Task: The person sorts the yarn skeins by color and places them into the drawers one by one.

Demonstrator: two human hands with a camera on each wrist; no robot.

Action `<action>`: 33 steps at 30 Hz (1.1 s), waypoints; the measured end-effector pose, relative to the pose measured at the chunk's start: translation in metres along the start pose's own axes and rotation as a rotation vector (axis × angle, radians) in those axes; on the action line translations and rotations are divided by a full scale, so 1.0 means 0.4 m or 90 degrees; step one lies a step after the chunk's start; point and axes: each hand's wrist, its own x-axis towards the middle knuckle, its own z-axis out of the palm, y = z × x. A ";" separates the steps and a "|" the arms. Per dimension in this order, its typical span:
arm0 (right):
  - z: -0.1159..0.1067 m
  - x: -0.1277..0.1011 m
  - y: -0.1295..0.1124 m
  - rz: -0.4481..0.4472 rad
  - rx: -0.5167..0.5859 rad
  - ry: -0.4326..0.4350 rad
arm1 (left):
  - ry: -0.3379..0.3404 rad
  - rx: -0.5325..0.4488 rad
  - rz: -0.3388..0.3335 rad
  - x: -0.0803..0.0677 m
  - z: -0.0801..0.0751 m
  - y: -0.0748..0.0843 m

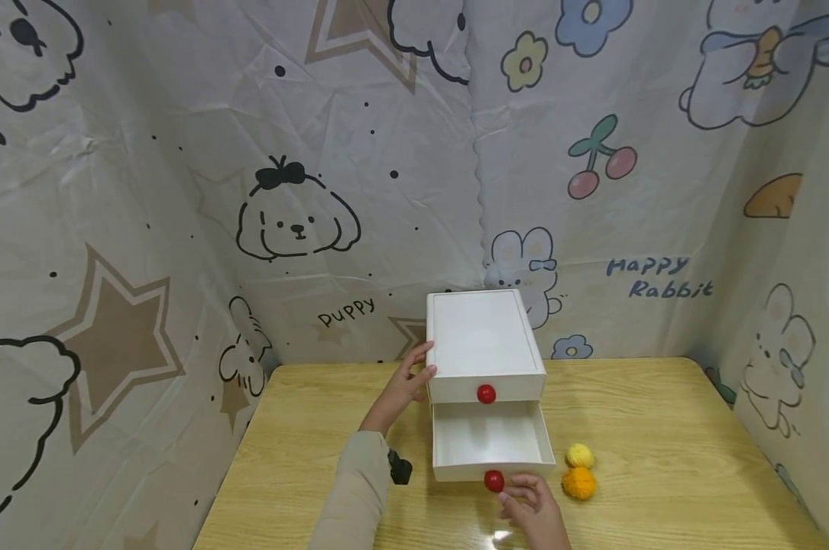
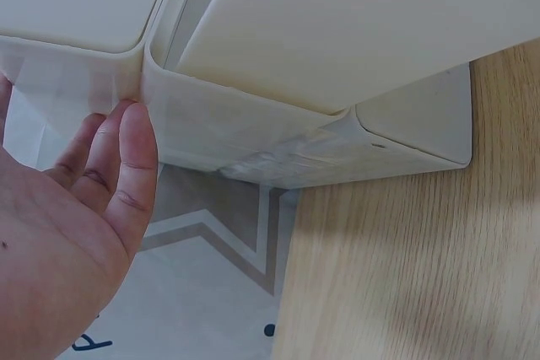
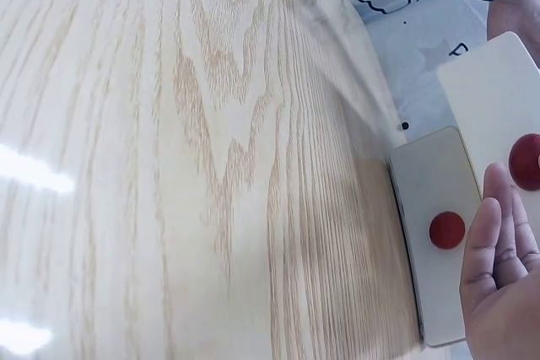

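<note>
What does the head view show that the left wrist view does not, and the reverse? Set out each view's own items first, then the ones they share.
Only the head view shows the right hand by the lower red knob of the pulled-out bottom drawer, and two pompoms. Only the left wrist view shows the drawer unit's side seam close up. Both show the left hand against the white drawer unit on the wooden table.
</note>
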 end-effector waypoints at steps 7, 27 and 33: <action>-0.034 -0.010 -0.004 -0.018 -0.017 0.001 | -0.012 -0.005 -0.006 -0.007 -0.004 0.016; -0.146 -0.003 0.004 -0.017 -0.133 0.096 | -0.028 -0.025 -0.006 -0.039 -0.007 0.068; -0.183 0.015 0.007 -0.019 -0.206 0.132 | -0.032 -0.029 -0.011 -0.040 -0.006 0.068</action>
